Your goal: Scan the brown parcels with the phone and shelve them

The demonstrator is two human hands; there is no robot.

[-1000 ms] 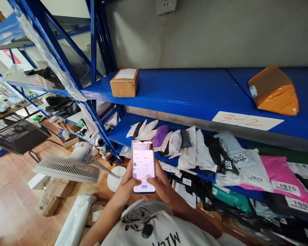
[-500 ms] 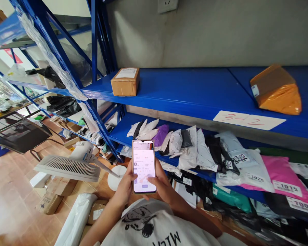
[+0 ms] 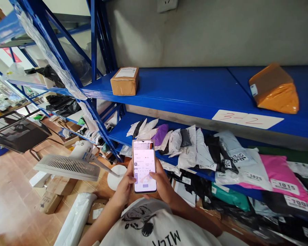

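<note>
A smartphone (image 3: 144, 167) with a lit, mostly white and pink screen is held upright in front of my chest. My left hand (image 3: 127, 182) grips its left edge, the thumb lying by the lower left of the screen. On the other side my right hand (image 3: 162, 181) is closed round the right edge, with its thumb over the right part of the screen. The fingers behind the phone are mostly hidden. Just beyond the phone, a row of bagged parcels (image 3: 175, 141) lies on the lower blue shelf.
On the upper blue shelf (image 3: 179, 87) sit a cardboard box (image 3: 124, 82) and an orange wrapped parcel (image 3: 276, 90). A white fan (image 3: 69, 166) stands to the left, near cartons (image 3: 50, 201) and a long white package (image 3: 75, 218) on the floor. More bags (image 3: 231, 196) lie below at right.
My right thumb has moved slightly up the screen's right side. Both hands keep hold of the phone, and the view has shifted very slightly.
</note>
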